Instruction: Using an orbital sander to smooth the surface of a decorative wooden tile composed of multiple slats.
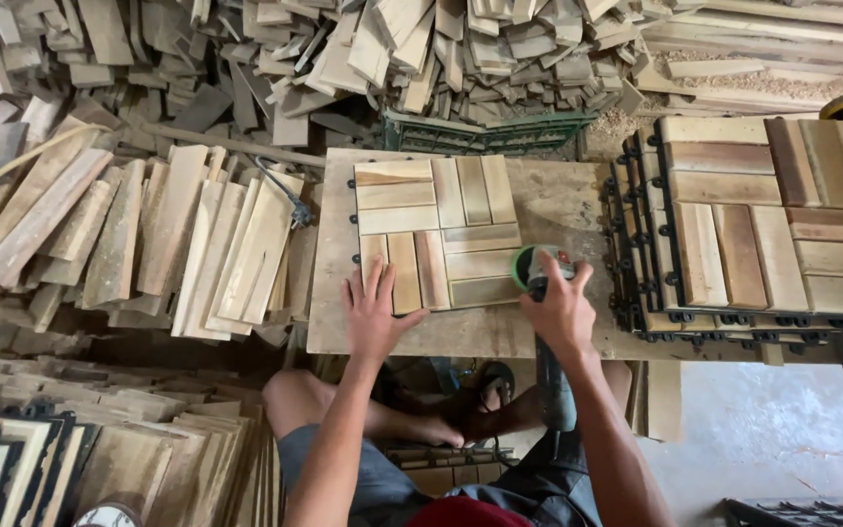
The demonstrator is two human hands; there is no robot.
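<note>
Heap of wood offcuts (343,59) across the top, cut off by the frame edge, single pieces hard to tell apart. Loose slats (148,234) fanned at left, lower ends lost in shadow. Stack of finished tiles (763,224) at right, black plastic edging showing, right side cut off; yellow object at the far right corner mostly out of frame, kind not clear. More stacked slats (100,449) at bottom left, partly cropped. Plywood board (558,195) as work surface in the middle, green crate (485,132) behind it, mostly hidden. Wooden tile (436,234) flat on the board, slats in blocks of alternating direction. Left hand (375,312) open, palm down, fingers spread, pressing the tile's near left corner. Right hand (560,312) closed around the body of a sander (539,265), green-rimmed head at the tile's right edge, just touching or just beside it, cannot tell which; disc face hidden, tool body running back under the forearm. Bare legs and feet below the board, partly hidden.
</note>
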